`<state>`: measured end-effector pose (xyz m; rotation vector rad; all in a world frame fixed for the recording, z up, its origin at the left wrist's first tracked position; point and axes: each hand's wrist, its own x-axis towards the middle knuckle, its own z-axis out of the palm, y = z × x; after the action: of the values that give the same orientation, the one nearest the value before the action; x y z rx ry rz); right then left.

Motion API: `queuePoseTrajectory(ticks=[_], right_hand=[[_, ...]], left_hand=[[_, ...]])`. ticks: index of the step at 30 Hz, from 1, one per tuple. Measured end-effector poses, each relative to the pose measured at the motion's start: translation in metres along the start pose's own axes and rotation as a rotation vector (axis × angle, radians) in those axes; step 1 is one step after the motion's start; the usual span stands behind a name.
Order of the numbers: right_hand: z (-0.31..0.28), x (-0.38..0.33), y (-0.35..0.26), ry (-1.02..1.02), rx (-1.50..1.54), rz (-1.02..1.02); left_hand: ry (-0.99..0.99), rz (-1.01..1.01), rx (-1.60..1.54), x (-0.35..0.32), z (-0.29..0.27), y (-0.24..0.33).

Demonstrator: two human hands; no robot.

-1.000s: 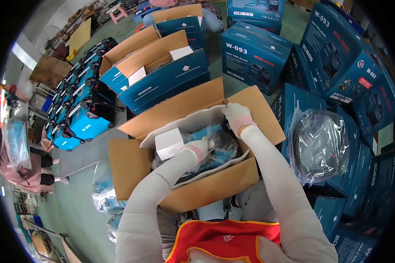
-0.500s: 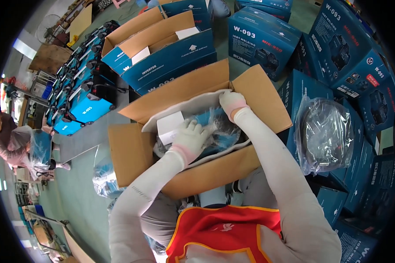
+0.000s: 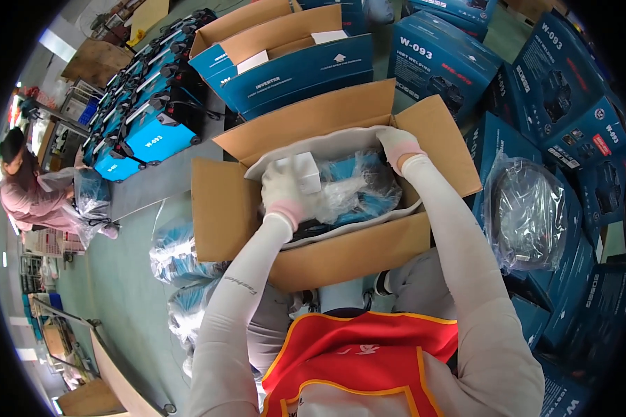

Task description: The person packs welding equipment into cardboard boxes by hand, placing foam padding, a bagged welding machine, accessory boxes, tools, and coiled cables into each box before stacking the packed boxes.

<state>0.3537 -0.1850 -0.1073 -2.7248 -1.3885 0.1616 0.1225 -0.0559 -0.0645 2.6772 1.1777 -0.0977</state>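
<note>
An open cardboard carton (image 3: 348,260) with raised brown flaps stands in front of me. A white foam sheet (image 3: 341,139) lines its inside. A blue and black machine (image 3: 346,170) lies in the carton under crumpled clear plastic wrap (image 3: 351,191). On top at the left sits a small white box (image 3: 307,174). My left hand (image 3: 289,189), in a white glove with a pink cuff, is over the left end of that box; its fingers are blurred. At the far right corner my gloved right hand (image 3: 400,147) is closed on the foam sheet's upper edge.
A plastic-bagged coil of cable (image 3: 527,212) rests on blue printed cartons at the right. More blue cartons (image 3: 295,87) stand ahead. Blue machines (image 3: 153,139) line a bench at the far left, near another person (image 3: 31,187). Plastic-wrapped machines (image 3: 177,250) sit on the floor.
My left hand has shifted from the box's near side to its left end. The right hand stays at the foam sheet's corner. The whole view has shifted, and the person at left has moved.
</note>
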Motion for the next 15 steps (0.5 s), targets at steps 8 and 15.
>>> queuePoseTrajectory(ticks=[8,15], right_hand=[[-0.026,-0.008,0.012,0.237,0.19,0.015],[-0.01,0.003,-0.006,0.127,0.034,-0.021]], left_hand=[[0.033,0.427,0.077,0.026,0.019,-0.042],[-0.045,0.391,0.191,0.027,0.018,-0.035]])
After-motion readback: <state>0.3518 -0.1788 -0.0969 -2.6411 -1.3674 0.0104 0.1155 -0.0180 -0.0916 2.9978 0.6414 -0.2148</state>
